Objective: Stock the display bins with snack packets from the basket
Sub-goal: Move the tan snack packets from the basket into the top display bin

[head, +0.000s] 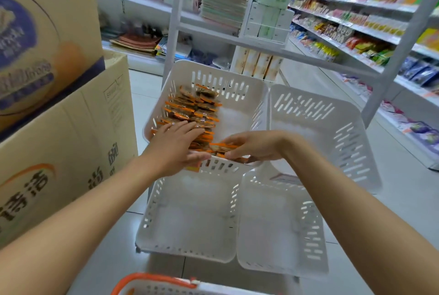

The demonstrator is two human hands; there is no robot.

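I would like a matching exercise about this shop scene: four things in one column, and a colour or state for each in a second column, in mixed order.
Column one
1. left hand
2. right hand
3. basket handle
4. near-left bin

Column two
a. orange
b. rests flat on the row of snack packets
c. white, no packets inside
d. grips a few snack packets

Pairs: 1-b, 2-d, 3-a, 4-c

The upper carton (47,21) reads "V2289"; the lower carton (71,142) bears large Chinese characters, blurred.
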